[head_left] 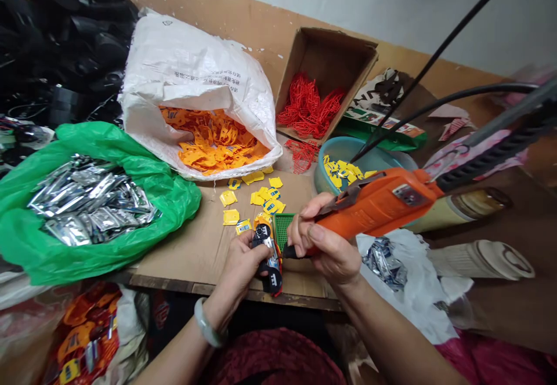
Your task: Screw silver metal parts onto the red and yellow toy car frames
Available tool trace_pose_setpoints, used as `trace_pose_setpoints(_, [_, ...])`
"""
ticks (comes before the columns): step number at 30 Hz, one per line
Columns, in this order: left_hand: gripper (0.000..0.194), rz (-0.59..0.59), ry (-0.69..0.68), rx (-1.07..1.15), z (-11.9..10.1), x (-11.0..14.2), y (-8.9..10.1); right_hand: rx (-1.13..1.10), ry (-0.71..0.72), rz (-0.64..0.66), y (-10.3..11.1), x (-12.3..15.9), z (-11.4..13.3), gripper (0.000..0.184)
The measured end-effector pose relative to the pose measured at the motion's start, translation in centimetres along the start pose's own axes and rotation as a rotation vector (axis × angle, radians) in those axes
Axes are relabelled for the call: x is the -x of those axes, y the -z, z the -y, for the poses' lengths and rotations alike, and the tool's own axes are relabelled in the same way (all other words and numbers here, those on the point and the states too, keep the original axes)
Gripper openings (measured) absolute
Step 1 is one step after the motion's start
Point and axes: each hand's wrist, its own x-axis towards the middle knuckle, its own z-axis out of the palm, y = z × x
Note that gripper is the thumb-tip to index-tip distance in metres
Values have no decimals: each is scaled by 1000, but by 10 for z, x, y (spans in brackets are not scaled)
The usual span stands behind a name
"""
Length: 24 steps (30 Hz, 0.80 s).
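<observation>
My left hand (244, 262) is closed around a small toy vehicle (268, 257) with black wheels marked in white lettering, a silver middle and some red along one side. My right hand (326, 243) grips an orange corded hand tool (378, 202); its dark front end points left, close to the toy vehicle. Whether the tool's tip touches it, I cannot tell. Just behind both hands lies a green mesh tray (284, 226), partly covered by my right fingers. Several yellow printed pieces (266, 196) are scattered on the cardboard (187, 260) beyond my left hand.
To the left, a green bag (174, 199) holds silver packets. Behind it, a white sack (191, 54) spills orange parts. A cardboard box (335, 43) contains red parts. A blue bowl (322, 170) holds yellow pieces. Black cables (435, 60) cross the upper right. Silver packets (385, 263) lie at right.
</observation>
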Motion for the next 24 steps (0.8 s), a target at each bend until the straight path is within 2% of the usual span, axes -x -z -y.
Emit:
trace_pose_setpoints(17, [27, 7, -17, -3, 2, -1, 1, 12, -67, 11, 3, 7, -13, 26])
trace_pose_setpoints(24, [26, -8, -36, 54, 7, -1, 2, 78, -53, 77, 4, 8, -15, 22])
